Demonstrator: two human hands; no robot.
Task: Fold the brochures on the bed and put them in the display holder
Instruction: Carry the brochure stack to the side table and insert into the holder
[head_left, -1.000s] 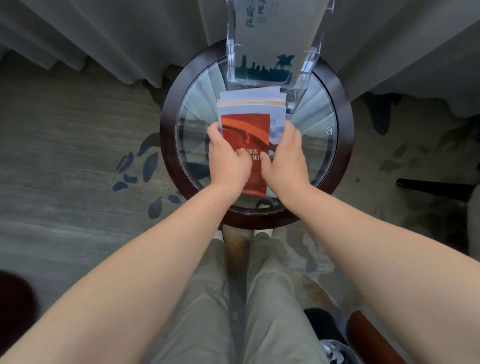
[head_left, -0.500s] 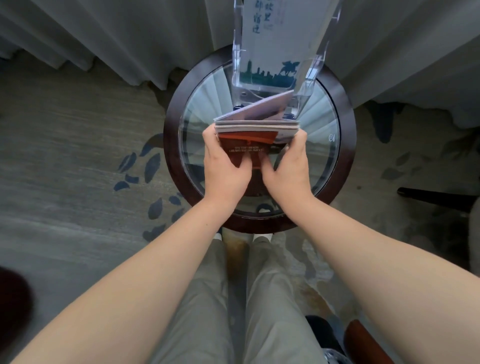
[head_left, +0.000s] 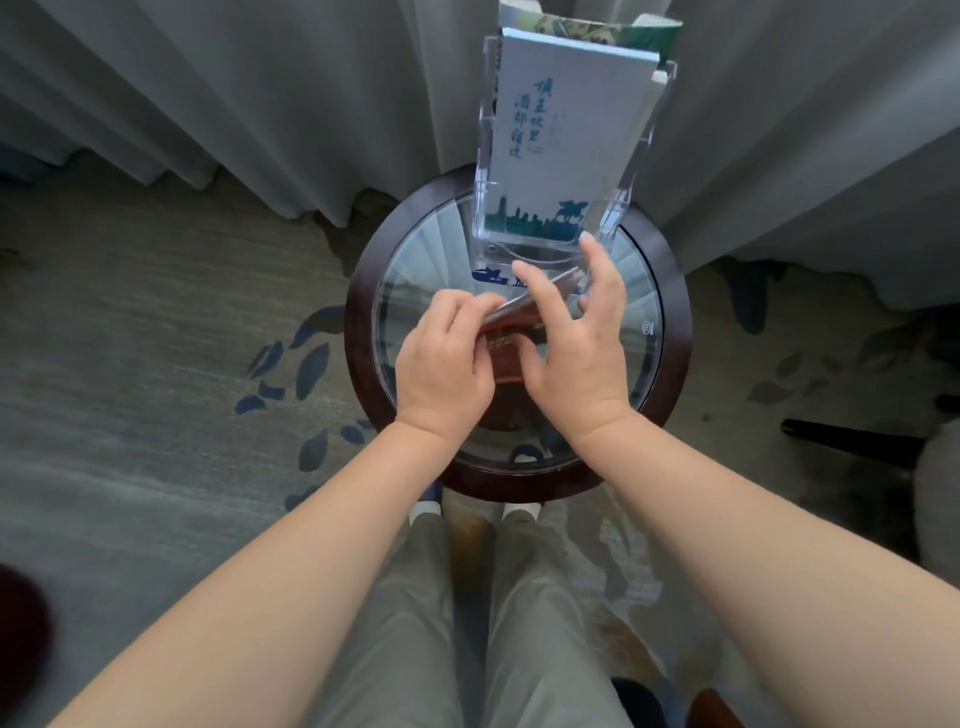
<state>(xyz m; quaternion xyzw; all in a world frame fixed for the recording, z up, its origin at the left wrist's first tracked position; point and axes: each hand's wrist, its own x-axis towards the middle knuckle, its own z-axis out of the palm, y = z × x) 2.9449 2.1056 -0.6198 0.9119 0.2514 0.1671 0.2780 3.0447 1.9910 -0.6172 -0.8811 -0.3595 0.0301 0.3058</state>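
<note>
A clear acrylic display holder (head_left: 623, 208) stands at the back of a round glass table (head_left: 670, 358). Its upper pocket holds a pale blue brochure (head_left: 566, 119) with dark Chinese script and a skyline print. Just in front of the holder's lower pocket, my left hand (head_left: 447, 364) grips a stack of folded brochures (head_left: 509, 338) with a red cover, seen nearly edge-on and tilted. My right hand (head_left: 576, 343) rests on the stack's right side with fingers spread, fingertips near the holder's base. Most of the stack is hidden by both hands.
Grey curtains (head_left: 260, 104) hang behind the table. Grey carpet with blue leaf marks (head_left: 291, 374) lies to the left. A dark chair leg (head_left: 852, 441) juts in at the right. My legs (head_left: 467, 623) stand close to the table's front edge.
The stack went from lying flat with its red cover facing up to tilted nearly edge-on. My right hand opened its fingers and shifted over the stack. The view tipped upward, showing more of the holder.
</note>
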